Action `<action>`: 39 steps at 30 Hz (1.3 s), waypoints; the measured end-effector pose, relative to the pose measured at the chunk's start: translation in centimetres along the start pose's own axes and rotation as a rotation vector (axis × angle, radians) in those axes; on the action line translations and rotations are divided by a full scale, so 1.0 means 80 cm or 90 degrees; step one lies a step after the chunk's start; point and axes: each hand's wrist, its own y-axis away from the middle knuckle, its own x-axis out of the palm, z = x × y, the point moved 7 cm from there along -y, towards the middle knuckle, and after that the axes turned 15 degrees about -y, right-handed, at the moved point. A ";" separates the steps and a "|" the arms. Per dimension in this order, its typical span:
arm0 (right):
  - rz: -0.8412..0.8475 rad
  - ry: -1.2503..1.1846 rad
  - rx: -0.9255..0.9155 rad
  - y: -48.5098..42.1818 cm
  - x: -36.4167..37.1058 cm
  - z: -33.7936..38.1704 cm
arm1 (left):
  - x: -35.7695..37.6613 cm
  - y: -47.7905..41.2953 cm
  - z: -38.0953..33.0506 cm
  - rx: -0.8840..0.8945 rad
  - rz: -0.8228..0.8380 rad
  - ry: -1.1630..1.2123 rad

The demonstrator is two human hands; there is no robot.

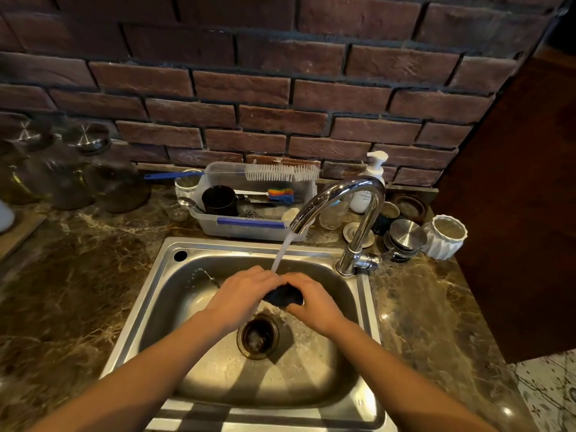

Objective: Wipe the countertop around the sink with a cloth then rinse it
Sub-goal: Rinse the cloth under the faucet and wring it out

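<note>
Since both hands are bunched over it, most of the dark cloth [284, 295] is hidden, only a crumpled lump shows between them, so no telling how it's folded. Fingertips on both hands are tucked out of sight too. Over at 9 o'clock the glass jars [93, 173] are dim and blurry, and whatever sits at the far left edge is cut off. The label on the soap pump bottle [367, 188] at 1 o'clock is too small to read.

Room-wise, the sink [174, 244] basin is pretty open: drain [257, 335] sits at 6 o'clock from the hands with bare wet steel all around. Marble countertop [62, 291] on the 9 o'clock side is wide and bare up close; the 3 o'clock strip is narrower and runs into a dark wood panel [514, 213]. Behind the sink at 12 o'clock it's crowded: plastic caddy [249, 229] with brushes and a black cup, right up against the rim. Steel lids and a white ribbed pot [444, 236] cluster at 2 o'clock by the faucet [352, 213].

Left hand [241, 296] is curled closed on the cloth's left side, right hand [311, 302] clenched on its right side, the two nearly touching. Water from the faucet lands right where they meet, above the middle of the basin.
</note>
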 end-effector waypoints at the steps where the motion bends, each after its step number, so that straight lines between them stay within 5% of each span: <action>1: -0.015 0.010 0.003 0.000 0.000 0.003 | -0.002 0.001 0.002 -0.006 -0.014 0.021; 7: -0.123 -0.126 0.085 -0.010 -0.005 0.010 | 0.011 0.014 0.056 -0.423 0.042 0.399; 13: -0.216 -0.638 0.394 -0.011 0.004 -0.003 | 0.035 0.046 0.051 -0.629 0.104 0.925; 16: -0.185 -0.691 0.414 -0.012 0.004 0.001 | 0.043 0.056 0.048 -0.695 0.053 1.115; 21: -0.274 -0.486 0.246 -0.019 -0.013 0.021 | 0.052 0.052 0.040 -0.795 -0.023 1.105; 25: -0.105 -0.217 0.053 -0.020 0.015 0.057 | 0.034 0.025 0.023 -0.658 -0.020 1.150; 27: -0.020 -0.169 -0.026 -0.008 0.031 0.069 | 0.033 0.024 0.026 -0.686 -0.049 1.088; 32: -0.119 -0.310 0.091 0.006 0.004 0.022 | 0.049 0.038 0.035 -0.852 -0.041 1.024; 35: -0.079 -0.301 0.176 0.007 0.002 -0.004 | 0.042 0.025 0.021 -0.831 0.001 1.073; 39: -0.048 -0.285 0.135 0.002 0.005 -0.007 | 0.032 0.008 0.013 -0.764 0.002 1.062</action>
